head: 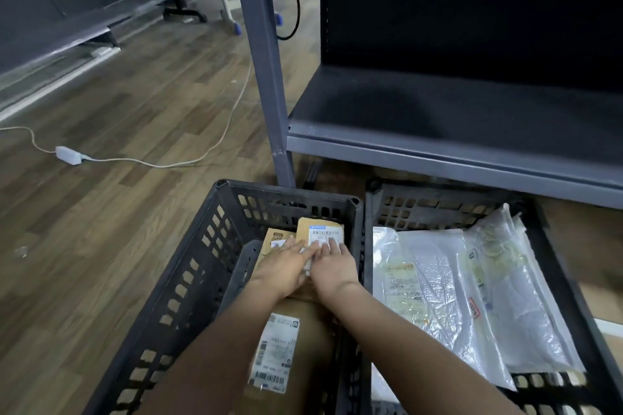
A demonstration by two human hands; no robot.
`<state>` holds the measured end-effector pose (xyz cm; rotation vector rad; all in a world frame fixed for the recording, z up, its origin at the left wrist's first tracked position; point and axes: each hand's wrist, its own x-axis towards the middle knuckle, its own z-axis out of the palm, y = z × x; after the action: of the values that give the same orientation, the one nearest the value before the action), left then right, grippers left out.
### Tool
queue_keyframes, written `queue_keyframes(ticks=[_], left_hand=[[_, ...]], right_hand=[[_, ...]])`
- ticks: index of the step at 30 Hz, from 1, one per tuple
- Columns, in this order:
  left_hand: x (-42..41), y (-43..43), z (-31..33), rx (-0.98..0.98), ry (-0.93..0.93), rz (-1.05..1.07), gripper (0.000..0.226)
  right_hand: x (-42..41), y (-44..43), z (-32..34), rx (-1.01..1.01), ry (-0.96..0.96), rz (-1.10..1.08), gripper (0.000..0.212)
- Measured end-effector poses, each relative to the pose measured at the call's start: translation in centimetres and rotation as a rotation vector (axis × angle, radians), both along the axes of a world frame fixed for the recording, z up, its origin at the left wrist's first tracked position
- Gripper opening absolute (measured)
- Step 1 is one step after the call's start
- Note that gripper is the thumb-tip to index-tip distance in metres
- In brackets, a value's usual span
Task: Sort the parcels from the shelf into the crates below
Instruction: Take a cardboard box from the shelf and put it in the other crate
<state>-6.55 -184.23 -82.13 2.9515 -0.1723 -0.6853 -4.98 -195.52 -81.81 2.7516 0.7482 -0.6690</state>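
Observation:
Two black slatted crates stand on the floor below a grey metal shelf (438, 152). The left crate (202, 266) holds brown cardboard parcels. My left hand (281, 268) and my right hand (333, 268) lie side by side inside it, fingers straight, pressing flat on a small brown parcel with a white barcode label (320, 229). Another brown parcel (274, 236) lies to its left. A larger brown parcel with a white label (293, 347) lies nearer me under my forearms. The right crate (556, 266) holds clear plastic mailer bags (438, 280).
The shelf's grey upright post (266, 77) stands just behind the left crate. A white cable with an adapter (69, 155) trails over the wooden floor at left. Black cables and stand legs sit farther back. The shelf board shows no parcels.

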Motion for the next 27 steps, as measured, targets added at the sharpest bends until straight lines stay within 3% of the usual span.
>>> queue_keyframes(ticks=[5,9,16,22,27], left_hand=[[-2.0,0.3,9.2,-0.005,-0.132,0.087,0.054],[-3.9,-1.0,18.8,-0.044,-0.164,0.117,0.05],[-6.6,-5.1,40.3,-0.057,-0.245,0.091,0.04],[-7.4,-10.4,60.4,-0.104,-0.372,0.033,0.038],[-8.1,-15.6,72.3,-0.115,-0.424,-0.038,0.04]], right_hand=[[-0.8,-2.7,9.1,0.166,-0.097,-0.016,0.058],[-1.8,-5.7,18.9,0.273,-0.108,-0.054,0.044],[-3.3,-11.3,41.4,0.338,-0.14,-0.148,0.037],[-4.7,-17.8,62.0,0.397,-0.311,-0.214,0.035],[-6.9,-24.3,74.0,0.413,-0.446,-0.274,0.034]])
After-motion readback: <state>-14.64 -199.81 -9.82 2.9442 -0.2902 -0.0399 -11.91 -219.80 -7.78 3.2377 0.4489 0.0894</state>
